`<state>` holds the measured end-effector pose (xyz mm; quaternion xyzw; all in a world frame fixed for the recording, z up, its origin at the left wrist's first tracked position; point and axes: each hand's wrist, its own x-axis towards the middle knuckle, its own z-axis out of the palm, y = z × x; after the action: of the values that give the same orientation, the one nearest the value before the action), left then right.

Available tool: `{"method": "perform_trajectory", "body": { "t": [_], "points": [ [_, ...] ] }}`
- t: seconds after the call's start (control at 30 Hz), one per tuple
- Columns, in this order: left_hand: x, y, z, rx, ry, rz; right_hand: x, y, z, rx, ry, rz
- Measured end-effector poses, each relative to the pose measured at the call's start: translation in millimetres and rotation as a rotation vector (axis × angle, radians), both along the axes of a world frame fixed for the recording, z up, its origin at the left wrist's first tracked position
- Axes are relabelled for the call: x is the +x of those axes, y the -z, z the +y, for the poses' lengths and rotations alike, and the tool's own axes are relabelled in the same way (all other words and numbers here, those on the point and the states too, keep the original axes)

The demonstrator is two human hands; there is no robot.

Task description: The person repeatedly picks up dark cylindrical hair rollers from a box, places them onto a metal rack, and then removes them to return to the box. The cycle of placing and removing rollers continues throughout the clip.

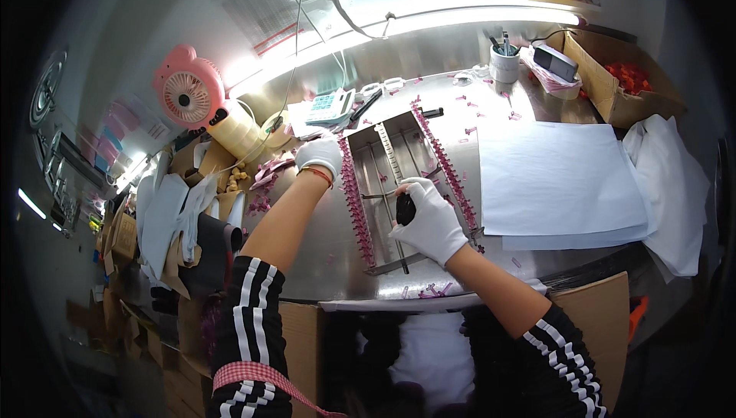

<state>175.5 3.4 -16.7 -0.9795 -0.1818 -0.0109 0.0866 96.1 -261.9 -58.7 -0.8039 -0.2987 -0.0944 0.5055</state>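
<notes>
- The metal frame (pixel 399 124) lies on the steel table (pixel 314 264), in front of the person and between the two forearms; its long axis runs from far to near, its near end a little farther right than its far end.
- Small pink pieces line both long sides: a left row (pixel 355 211) and a right row (pixel 445 159), roughly parallel to that axis.
- The right hand (pixel 431 221), in a white glove, reaches over the frame's near half from the right. Its fingers are closed round a black piece (pixel 405 209), which sits between the two rows, left of the palm.
- A pale notched strip (pixel 389 153) stretches from near the far end of the frame toward this black piece, along the long axis.
- The left hand (pixel 320 154), also gloved, is outside the frame, just left of the far end of the left row. Its fingers look bent, but whether they grasp anything or touch the row cannot be told.
- So the left hand is nearer the far left corner, with the left row immediately to its right; the right hand is nearer the frame's middle and the right row.
- Loose pink pieces (pixel 435 291) lie beyond the near end; white sheets (pixel 560 180) lie to the right.
</notes>
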Motion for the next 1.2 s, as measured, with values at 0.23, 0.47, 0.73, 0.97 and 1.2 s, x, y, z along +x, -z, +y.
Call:
{"method": "perform_trajectory", "body": {
  "t": [0.23, 0.47, 0.73, 0.97, 1.2],
  "points": [
    [-124, -38, -40, -1.281, 0.039, -0.068, -22, -15, -4, 0.172, -0.046, -0.066],
    [-263, -30, -128, -1.663, 0.136, -0.486, -110, -57, 0, 0.067, -0.377, -0.171],
    [-356, -8, -144, -2.152, -0.038, -0.597, -179, -94, -9, -0.234, -0.731, -0.130],
    [-400, -21, -138, -2.015, -0.070, -0.291, -195, -70, 5, 0.054, -0.628, 0.656],
    [-419, 4, -131, -2.275, -0.050, -0.080, -201, -57, 9, -0.154, -0.722, 0.410]
  ]
}}
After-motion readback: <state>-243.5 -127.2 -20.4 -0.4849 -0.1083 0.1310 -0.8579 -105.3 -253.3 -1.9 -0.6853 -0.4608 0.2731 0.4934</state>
